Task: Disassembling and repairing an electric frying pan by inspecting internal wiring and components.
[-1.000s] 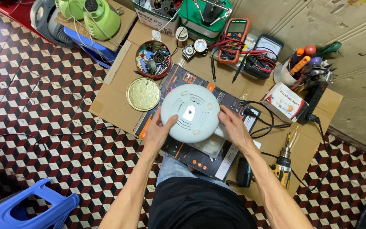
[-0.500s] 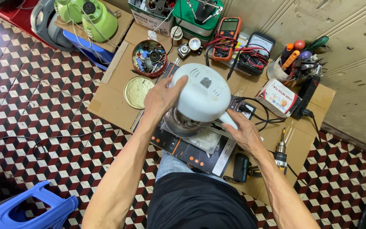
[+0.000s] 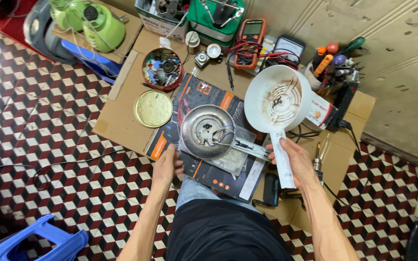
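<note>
My right hand (image 3: 297, 162) grips the handle of a white plastic kettle shell (image 3: 277, 100), turned so its stained inside faces up, over the right side of the work board. A round steel kettle base (image 3: 208, 131) with thin loose wires lies on a dark printed cardboard sheet (image 3: 204, 96) in the middle. My left hand (image 3: 166, 166) rests with fingers apart at the near left edge of that sheet, close to the steel base, holding nothing.
A gold tin lid (image 3: 154, 108) and a red tin of small parts (image 3: 162, 68) lie left. An orange multimeter (image 3: 249, 41), a cup of screwdrivers (image 3: 329, 67), a green appliance (image 3: 103, 28) and a blue stool (image 3: 35, 240) surround the cardboard-covered bench (image 3: 117, 121).
The white shell came off the steel base and moved right, flipped inside up, now held by its handle. My left hand dropped from the shell to the sheet's near edge.
</note>
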